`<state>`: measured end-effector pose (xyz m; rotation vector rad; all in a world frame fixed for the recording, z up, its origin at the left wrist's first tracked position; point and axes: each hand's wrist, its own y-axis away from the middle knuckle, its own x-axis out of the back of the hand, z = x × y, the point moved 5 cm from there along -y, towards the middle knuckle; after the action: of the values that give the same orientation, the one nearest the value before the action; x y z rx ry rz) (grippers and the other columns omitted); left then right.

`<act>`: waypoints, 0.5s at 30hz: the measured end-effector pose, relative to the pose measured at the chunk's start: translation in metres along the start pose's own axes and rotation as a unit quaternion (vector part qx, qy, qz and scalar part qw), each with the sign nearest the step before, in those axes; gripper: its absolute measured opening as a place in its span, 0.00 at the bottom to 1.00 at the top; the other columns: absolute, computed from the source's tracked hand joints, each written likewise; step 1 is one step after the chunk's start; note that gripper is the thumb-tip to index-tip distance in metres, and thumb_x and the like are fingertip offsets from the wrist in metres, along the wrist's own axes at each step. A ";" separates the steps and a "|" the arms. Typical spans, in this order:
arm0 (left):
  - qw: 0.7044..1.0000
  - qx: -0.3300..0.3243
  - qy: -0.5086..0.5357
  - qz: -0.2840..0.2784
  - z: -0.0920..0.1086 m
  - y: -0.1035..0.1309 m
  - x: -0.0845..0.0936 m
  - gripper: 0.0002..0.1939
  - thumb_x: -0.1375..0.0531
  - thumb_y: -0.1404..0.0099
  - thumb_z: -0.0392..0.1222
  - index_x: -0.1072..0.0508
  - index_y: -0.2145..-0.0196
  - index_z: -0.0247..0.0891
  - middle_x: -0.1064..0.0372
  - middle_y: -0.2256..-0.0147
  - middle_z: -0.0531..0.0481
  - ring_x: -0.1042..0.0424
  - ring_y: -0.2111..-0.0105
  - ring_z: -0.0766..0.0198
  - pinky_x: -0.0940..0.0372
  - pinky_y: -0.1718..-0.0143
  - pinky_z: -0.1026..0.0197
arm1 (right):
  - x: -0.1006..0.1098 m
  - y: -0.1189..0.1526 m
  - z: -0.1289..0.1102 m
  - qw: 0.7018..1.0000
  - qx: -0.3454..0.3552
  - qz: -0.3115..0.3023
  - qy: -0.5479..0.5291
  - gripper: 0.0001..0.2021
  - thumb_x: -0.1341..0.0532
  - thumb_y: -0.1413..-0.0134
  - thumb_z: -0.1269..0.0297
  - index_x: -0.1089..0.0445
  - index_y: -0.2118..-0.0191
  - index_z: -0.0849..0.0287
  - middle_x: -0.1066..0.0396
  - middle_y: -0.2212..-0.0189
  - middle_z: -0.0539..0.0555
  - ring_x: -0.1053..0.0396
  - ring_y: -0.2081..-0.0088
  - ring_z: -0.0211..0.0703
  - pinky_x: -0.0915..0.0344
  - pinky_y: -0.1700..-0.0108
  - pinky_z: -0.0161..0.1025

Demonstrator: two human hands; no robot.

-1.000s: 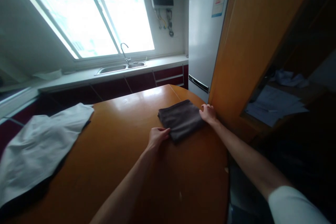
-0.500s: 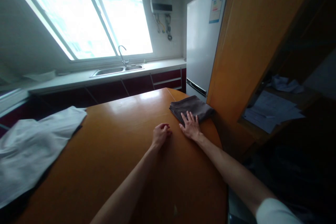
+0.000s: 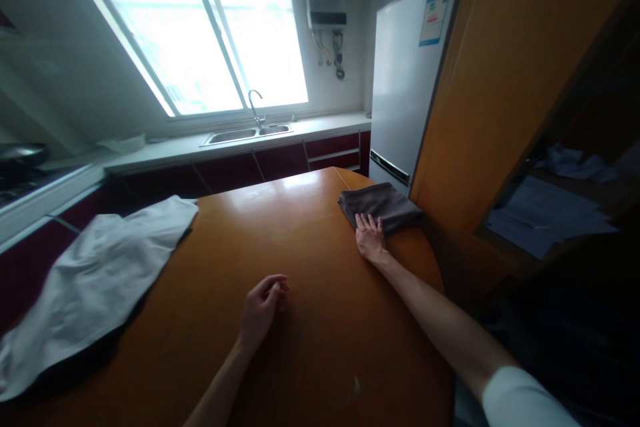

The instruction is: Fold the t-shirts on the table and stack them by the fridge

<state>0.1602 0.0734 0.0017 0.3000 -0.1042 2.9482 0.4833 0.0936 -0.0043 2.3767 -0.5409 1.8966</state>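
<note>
Folded dark cloth [image 3: 385, 205] has slid toward the far right of the table [image 3: 225, 240] since a second ago, and the left hand [image 3: 261, 310] has drawn back from it to the near side. The cloth lies flat in layers by the table's curved right edge. The right hand [image 3: 370, 238] rests on its near left part, fingers slightly apart and laid on top, gripping nothing. Well apart from the cloth, the left hand is over bare tabletop with its fingers half-curled and close together; whether they touch the thumb, I cannot tell. On the table's left side a white cloth [image 3: 110, 267] lies rumpled, with something dark under its near edge. Beyond the table's far right end stands a fridge [image 3: 407, 80]; farther left, a sink [image 3: 233, 137] sits below a window [image 3: 165, 27].
</note>
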 end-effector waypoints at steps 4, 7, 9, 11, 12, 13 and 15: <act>1.000 -0.006 -0.005 -0.020 -0.002 0.002 -0.006 0.20 0.39 0.43 0.54 0.25 0.62 0.35 0.27 0.72 0.50 0.26 0.79 0.62 0.36 0.82 0.65 | -0.007 0.020 -0.017 1.000 0.022 0.003 -0.001 0.29 0.56 0.31 0.65 0.51 0.27 0.63 0.49 0.29 0.60 0.55 0.28 0.56 0.66 0.29 0.59; 0.999 -0.013 -0.015 -0.030 -0.003 0.002 -0.008 0.18 0.39 0.42 0.53 0.25 0.62 0.35 0.28 0.73 0.51 0.27 0.79 0.63 0.36 0.82 0.65 | -0.003 0.017 -0.016 1.000 0.009 0.007 -0.024 0.30 0.55 0.30 0.56 0.50 0.27 0.62 0.50 0.29 0.62 0.57 0.28 0.57 0.64 0.30 0.61; 0.999 -0.017 -0.011 -0.033 -0.002 0.002 -0.007 0.18 0.40 0.41 0.53 0.25 0.63 0.36 0.28 0.74 0.51 0.28 0.79 0.64 0.37 0.82 0.65 | 0.012 0.003 0.001 0.999 -0.010 0.030 -0.036 0.31 0.57 0.29 0.51 0.47 0.28 0.62 0.49 0.29 0.63 0.56 0.28 0.55 0.63 0.30 0.60; 0.999 -0.017 -0.002 -0.036 -0.001 0.002 -0.007 0.17 0.40 0.41 0.53 0.25 0.63 0.36 0.28 0.75 0.52 0.29 0.79 0.64 0.37 0.82 0.66 | 0.030 -0.014 0.034 0.996 -0.050 0.072 -0.028 0.30 0.58 0.29 0.55 0.46 0.29 0.64 0.48 0.30 0.64 0.55 0.28 0.53 0.62 0.30 0.57; 0.999 -0.016 0.002 -0.039 -0.001 0.002 -0.007 0.17 0.40 0.41 0.53 0.25 0.63 0.36 0.28 0.75 0.52 0.29 0.79 0.64 0.38 0.82 0.66 | 0.038 -0.020 0.055 0.992 -0.084 0.092 -0.017 0.29 0.58 0.29 0.57 0.46 0.29 0.66 0.48 0.30 0.66 0.55 0.28 0.54 0.62 0.30 0.57; 0.999 -0.014 0.008 -0.042 -0.001 0.001 -0.008 0.17 0.40 0.42 0.53 0.25 0.63 0.36 0.28 0.76 0.52 0.29 0.79 0.64 0.38 0.82 0.66 | 0.043 -0.025 0.077 0.987 -0.121 0.102 -0.007 0.30 0.57 0.30 0.59 0.48 0.29 0.68 0.49 0.30 0.67 0.56 0.28 0.55 0.62 0.30 0.57; 0.999 -0.012 0.015 -0.046 -0.001 0.000 -0.009 0.18 0.39 0.42 0.53 0.26 0.63 0.36 0.29 0.76 0.52 0.29 0.80 0.64 0.38 0.83 0.66 | 0.041 -0.027 0.117 0.980 -0.192 0.061 0.004 0.32 0.56 0.30 0.57 0.51 0.28 0.70 0.55 0.28 0.70 0.60 0.27 0.58 0.63 0.30 0.58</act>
<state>0.1683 0.0720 -0.0013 0.2490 -0.1186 2.8579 0.6089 0.0792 0.0108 2.1285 -0.9724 1.6560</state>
